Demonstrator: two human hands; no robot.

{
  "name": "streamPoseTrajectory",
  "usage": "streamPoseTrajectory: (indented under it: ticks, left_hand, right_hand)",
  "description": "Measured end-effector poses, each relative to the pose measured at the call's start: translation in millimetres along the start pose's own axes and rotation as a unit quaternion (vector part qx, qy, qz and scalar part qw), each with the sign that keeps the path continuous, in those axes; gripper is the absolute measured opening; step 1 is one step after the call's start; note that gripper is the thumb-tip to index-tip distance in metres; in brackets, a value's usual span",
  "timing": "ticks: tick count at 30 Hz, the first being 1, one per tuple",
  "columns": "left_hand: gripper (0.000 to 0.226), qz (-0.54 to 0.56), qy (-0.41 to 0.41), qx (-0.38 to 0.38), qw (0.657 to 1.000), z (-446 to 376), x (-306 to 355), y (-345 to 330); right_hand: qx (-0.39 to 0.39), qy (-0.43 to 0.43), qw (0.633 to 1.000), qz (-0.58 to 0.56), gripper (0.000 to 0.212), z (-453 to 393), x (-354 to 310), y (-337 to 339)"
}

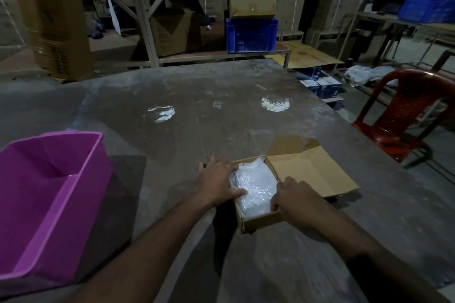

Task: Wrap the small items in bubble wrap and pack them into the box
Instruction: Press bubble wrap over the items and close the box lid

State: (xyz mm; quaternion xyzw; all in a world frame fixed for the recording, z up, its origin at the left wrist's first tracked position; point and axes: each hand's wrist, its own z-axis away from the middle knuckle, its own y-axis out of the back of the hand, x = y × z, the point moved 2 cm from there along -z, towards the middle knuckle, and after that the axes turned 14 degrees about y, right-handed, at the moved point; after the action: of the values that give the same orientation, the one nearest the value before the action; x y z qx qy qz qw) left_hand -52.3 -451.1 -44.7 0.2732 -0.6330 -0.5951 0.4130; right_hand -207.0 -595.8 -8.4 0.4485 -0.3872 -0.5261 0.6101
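Single head view, forward and down; table point(221, 96) near

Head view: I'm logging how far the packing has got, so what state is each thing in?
Cardboard box: lid open, flap lying back to the right.
Bubble-wrapped bundle: inside the box, filling it.
Left hand: on the box's left edge, thumb on the bundle.
Right hand: at the box's near right edge, fingertips on the bundle.
Purple bin: open on top, nothing visible inside.
Red chair: unoccupied, beside the table.
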Motion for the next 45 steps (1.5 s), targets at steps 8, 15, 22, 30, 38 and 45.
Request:
streamPoseTrajectory:
  ticks: [8,15,22,30,38,45]
  left_hand:
    - [0.031,0.131,-0.001,0.002,0.991,-16.1,-27.2,17.5]
    - [0.019,0.085,0.043,-0.005,0.995,-24.6,-15.1,15.5]
    - [0.006,0.040,0.109,0.011,0.993,-18.0,10.4,20.6]
    - [0.026,0.050,0.088,-0.013,0.995,-19.1,7.8,22.4]
    - [0.017,0.072,0.074,-0.015,0.995,-22.3,2.3,21.6]
    - [0.037,0.201,0.091,0.026,0.975,-32.6,-20.2,4.4]
  right_hand:
    - [0.151,0.042,0.979,-0.132,0.051,-28.1,-34.1,-1.7]
    - [0.149,0.043,0.979,-0.135,0.049,-26.0,-35.2,-23.6]
    - [0.137,0.058,0.975,-0.166,0.048,-20.0,-34.9,-24.2]
    - [0.156,-0.038,0.986,-0.046,0.030,10.4,-8.8,-17.2]
    - [0.194,-0.058,0.973,-0.113,0.029,19.5,-4.6,-14.4]
    - [0.515,-0.377,0.742,-0.204,0.019,63.5,2.6,-33.5]
